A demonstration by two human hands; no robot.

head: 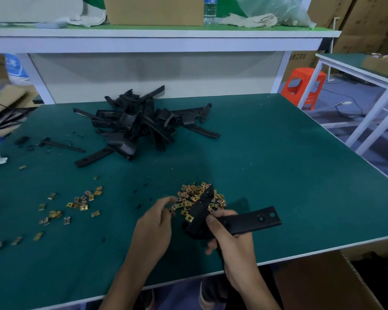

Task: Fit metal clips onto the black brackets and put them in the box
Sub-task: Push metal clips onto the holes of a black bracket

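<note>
Plenty was left: a heap of black brackets [139,124] sat at the back of the green table [278,164]. The right hand [231,240] gripped one bracket [251,220], one clip [189,218] already on it, above the loose clips [195,194]. The left hand [157,220] curled its fingers at their edge; pinching one or not, I couldn't tell. The box [318,285] waited lower right, an orange stool [305,86] beyond.
</note>
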